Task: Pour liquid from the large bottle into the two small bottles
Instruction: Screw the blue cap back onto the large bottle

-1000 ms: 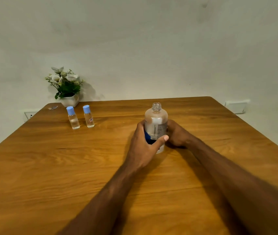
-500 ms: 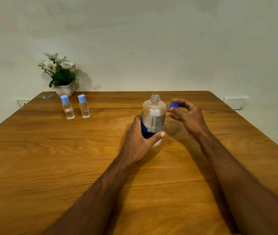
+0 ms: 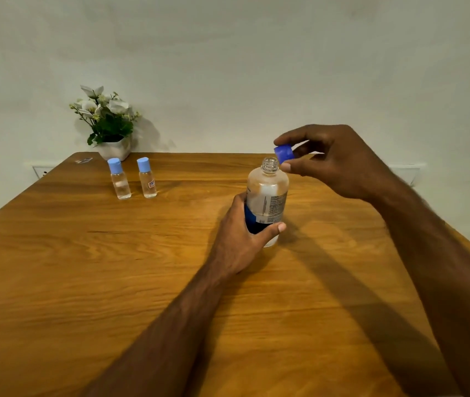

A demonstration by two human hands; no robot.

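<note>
Wooden table [image 3: 113,282] against a pale wall, flower pot [image 3: 115,149] at far 11 o'clock. Centre: large bottle [image 3: 266,196], upright, uncapped, gripped low by left hand [image 3: 242,242], probably for steadiness. At 1 o'clock, just above the neck: blue cap [image 3: 284,153] pinched by right hand [image 3: 339,164]. At 10 o'clock, well apart: two small bottles [image 3: 133,180], capped.

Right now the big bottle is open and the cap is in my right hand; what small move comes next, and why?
Probably set the blue cap down on the table. The right hand pinches it beside the open neck of the large bottle, which the left hand grips upright. Both small bottles are capped, so a free hand is needed to open them before pouring.
</note>
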